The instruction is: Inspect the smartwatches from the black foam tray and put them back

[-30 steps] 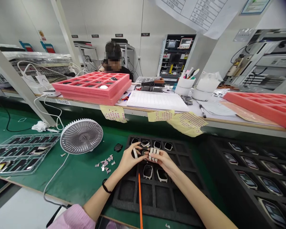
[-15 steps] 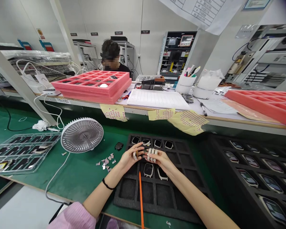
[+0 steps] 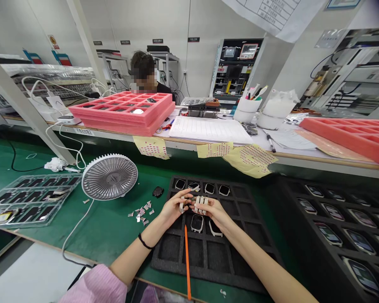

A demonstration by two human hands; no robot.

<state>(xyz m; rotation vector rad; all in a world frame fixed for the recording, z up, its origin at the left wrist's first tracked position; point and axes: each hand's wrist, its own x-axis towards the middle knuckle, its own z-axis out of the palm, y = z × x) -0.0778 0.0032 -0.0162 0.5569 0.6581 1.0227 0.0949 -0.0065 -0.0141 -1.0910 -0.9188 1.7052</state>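
Left grip (image 3: pixel 171 207) and right grip (image 3: pixel 215 208) have drawn slightly closer together since the first frame, and the head of a co-worker (image 3: pixel 142 61) in the upper left has shifted further left. Both grips meet near the middle of the frame, over a black foam tray (image 3: pixel 216 277). The left one is closed on a pale curved piece (image 3: pixel 182 206), held by its fingers; the right one is closed on a row of narrow pale pieces (image 3: pixel 201 204), set side by side just to the right of that piece. What lies between the two sets of fingertips is too small to make out.

Pale-framed watches (image 3: pixel 209 188) sit in the tray, some in the back row and two just below the grips. An orange stick (image 3: pixel 187 263) reaches past the tray's near edge, at bottom centre. Left of the tray, on the green desk (image 3: pixel 107 227), are a dark watch (image 3: pixel 158 192), small scraps (image 3: pixel 142 211) and a round fan (image 3: pixel 110 176). At lower right, a second foam tray (image 3: pixel 303 252) holds more watches (image 3: pixel 361 273).
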